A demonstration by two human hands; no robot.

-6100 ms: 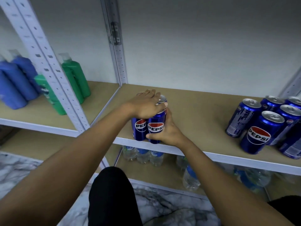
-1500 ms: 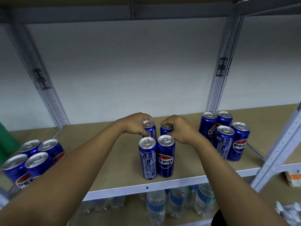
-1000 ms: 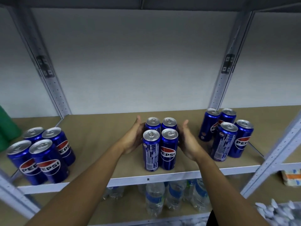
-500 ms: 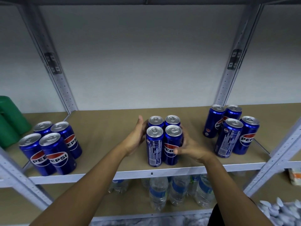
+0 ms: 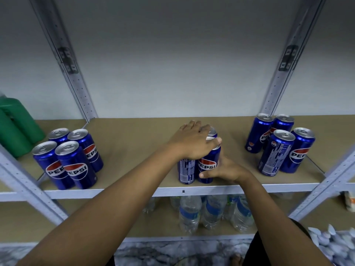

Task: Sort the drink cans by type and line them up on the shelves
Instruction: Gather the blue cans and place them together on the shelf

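Several blue Pepsi cans stand in a tight block at the middle of the brown shelf (image 5: 134,135). My left hand (image 5: 194,142) lies flat across the tops of this block, fingers spread. The front right can (image 5: 208,166) shows its logo, and my right hand (image 5: 221,169) grips its lower right side with the thumb across the front. The front left can (image 5: 186,170) shows its label text. Another block of Pepsi cans (image 5: 67,160) stands at the left, and a third block (image 5: 278,144) at the right.
Green bottles (image 5: 15,125) stand at the far left beyond a grey upright post (image 5: 76,87). Another post (image 5: 276,81) rises at the back right. Water bottles (image 5: 209,212) stand on the lower shelf. A pile of white pieces (image 5: 334,244) lies at the bottom right.
My left hand has moved from the left side of the middle block onto its tops. My right hand stays at the front right can, lower down. The view has shifted a little.
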